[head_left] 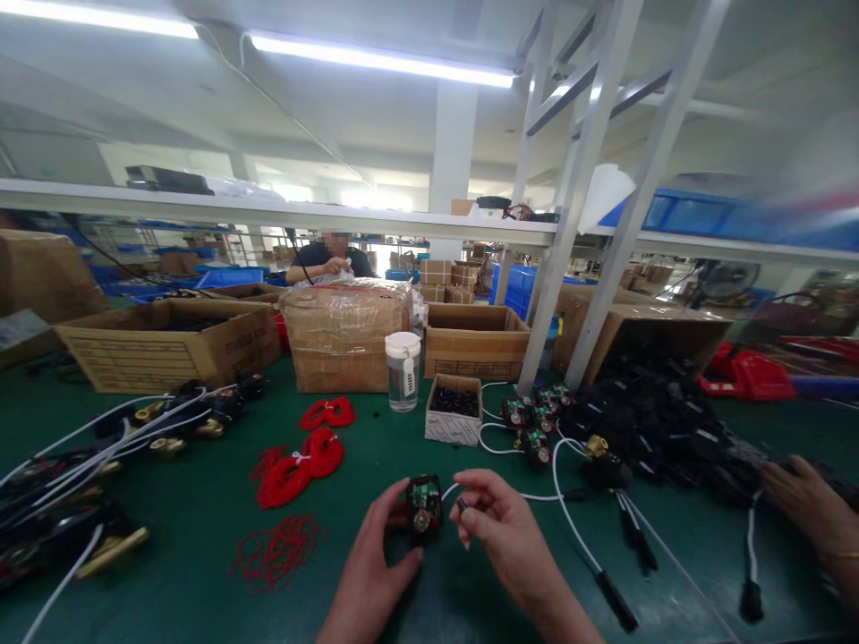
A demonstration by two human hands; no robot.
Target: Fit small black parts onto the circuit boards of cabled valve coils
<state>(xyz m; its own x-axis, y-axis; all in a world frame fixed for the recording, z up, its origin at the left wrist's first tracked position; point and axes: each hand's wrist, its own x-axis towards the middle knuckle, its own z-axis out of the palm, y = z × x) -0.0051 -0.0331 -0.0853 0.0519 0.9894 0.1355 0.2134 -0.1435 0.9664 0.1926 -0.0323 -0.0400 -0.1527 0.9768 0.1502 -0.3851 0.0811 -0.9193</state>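
My left hand (377, 555) is curled about a small black housing (424, 512) with a green circuit board and a round metallic part inside. Its fingers rest on the housing's left side, and the thumb lies below it. Just to the right, my right hand (500, 528) pinches a small dark piece (462, 506) between thumb and fingertips; its exact kind is too small to tell. A white cable (451, 491) runs from the housing toward my right hand. Similar units with green boards (537, 444) lie beyond, at the right.
Red wire coils (285, 481) and loose red wire (278, 550) lie left. A small box of black parts (455, 427) and a lidded water jug (403, 385) stand ahead. Cabled brass-fitted units (167, 443) lie far left. Another person's hand (805, 501) touches a pile of black parts (677, 438).
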